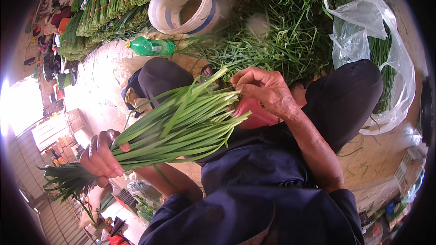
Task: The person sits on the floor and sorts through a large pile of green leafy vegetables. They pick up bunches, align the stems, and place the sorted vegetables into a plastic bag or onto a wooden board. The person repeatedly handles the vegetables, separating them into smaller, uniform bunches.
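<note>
My left hand [102, 158] is wrapped around the leafy end of a loose bunch of garlic chives [177, 122]. Their dark tips hang out beyond it at the lower left, while the pale cut ends fan out toward the right. At those ends is my right hand [267, 90], thumb and forefinger pinched on the end of a stem; the fingers partly hide what they grip. One thicker stalk stands out above the others. Below my right hand, between my legs, is a pink plastic surface [253, 112], partly covered.
Ahead lies a heap of loose green leaves [272, 47]. A white bucket [182, 5] and a green plastic bottle [151, 46] stand to its left. Tied chive bundles [112, 5] are stacked farther left. A clear plastic bag [354, 46] with greens sits by my right knee.
</note>
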`<action>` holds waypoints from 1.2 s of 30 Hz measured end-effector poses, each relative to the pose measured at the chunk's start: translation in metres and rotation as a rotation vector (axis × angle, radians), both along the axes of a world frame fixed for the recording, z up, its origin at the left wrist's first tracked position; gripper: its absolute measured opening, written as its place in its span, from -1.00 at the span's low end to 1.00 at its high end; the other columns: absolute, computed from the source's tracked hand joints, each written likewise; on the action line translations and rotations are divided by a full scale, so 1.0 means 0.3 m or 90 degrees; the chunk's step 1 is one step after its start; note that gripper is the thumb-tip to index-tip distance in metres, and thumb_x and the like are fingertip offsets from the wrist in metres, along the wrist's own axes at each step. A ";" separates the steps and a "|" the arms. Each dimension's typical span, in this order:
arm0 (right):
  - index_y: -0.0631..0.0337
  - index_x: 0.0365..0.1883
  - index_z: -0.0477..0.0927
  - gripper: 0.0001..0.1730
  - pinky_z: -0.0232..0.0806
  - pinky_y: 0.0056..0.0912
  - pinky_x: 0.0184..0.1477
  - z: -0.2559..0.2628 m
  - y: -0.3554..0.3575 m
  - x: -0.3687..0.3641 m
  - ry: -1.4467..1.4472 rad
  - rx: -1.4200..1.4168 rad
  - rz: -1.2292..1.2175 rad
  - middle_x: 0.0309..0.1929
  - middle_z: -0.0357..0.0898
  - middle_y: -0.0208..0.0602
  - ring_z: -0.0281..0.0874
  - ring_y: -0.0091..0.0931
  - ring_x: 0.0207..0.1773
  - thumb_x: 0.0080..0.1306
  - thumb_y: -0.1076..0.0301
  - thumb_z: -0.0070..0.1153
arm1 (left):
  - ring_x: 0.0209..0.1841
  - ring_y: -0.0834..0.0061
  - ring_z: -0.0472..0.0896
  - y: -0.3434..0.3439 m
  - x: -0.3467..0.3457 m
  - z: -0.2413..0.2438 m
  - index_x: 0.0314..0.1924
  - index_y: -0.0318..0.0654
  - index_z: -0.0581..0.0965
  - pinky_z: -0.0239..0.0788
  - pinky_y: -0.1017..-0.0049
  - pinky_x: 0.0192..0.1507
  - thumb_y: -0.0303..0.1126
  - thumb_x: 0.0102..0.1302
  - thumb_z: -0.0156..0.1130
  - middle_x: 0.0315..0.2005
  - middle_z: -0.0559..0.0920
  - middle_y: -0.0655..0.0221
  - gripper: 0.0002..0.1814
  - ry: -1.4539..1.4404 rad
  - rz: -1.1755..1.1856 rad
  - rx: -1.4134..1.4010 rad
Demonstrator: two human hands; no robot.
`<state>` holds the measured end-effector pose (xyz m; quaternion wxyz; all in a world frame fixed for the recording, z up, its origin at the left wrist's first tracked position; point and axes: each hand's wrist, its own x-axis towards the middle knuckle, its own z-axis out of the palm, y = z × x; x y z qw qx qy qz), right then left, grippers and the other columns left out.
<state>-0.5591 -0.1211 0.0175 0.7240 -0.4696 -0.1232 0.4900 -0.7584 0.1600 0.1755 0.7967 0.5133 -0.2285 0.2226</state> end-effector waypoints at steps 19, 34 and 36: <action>0.09 -0.04 0.65 -0.66 0.60 -0.40 -0.24 0.153 -0.041 0.054 -0.965 -0.021 0.004 -0.06 0.62 -0.36 0.71 -0.42 -0.10 0.18 0.37 0.30 | -0.34 0.49 0.68 0.005 -0.001 -0.041 -0.39 -0.02 0.47 0.34 -0.07 0.10 -0.43 0.19 0.43 -0.57 0.61 0.53 -0.76 0.008 0.011 -0.043; 0.13 -0.41 0.52 -0.94 0.49 -0.18 -0.37 0.077 -0.122 0.130 -1.020 -0.412 0.011 -0.41 0.52 -0.32 0.64 -0.29 -0.41 0.22 0.44 0.16 | -0.33 0.62 0.66 0.044 -0.040 -0.089 -0.32 0.00 0.45 0.35 0.05 0.10 -0.39 0.26 0.40 -0.52 0.62 0.58 -0.78 -0.011 0.060 -0.091; 0.17 -0.32 0.57 -0.95 0.51 -0.04 -0.25 -0.028 -0.228 0.213 -0.950 -0.686 0.060 -0.28 0.61 -0.26 0.68 -0.19 -0.31 0.27 0.41 0.17 | -0.35 0.66 0.65 0.069 -0.060 -0.096 -0.33 0.01 0.46 0.35 0.12 0.11 -0.41 0.24 0.37 -0.54 0.61 0.62 -0.79 -0.016 0.062 -0.109</action>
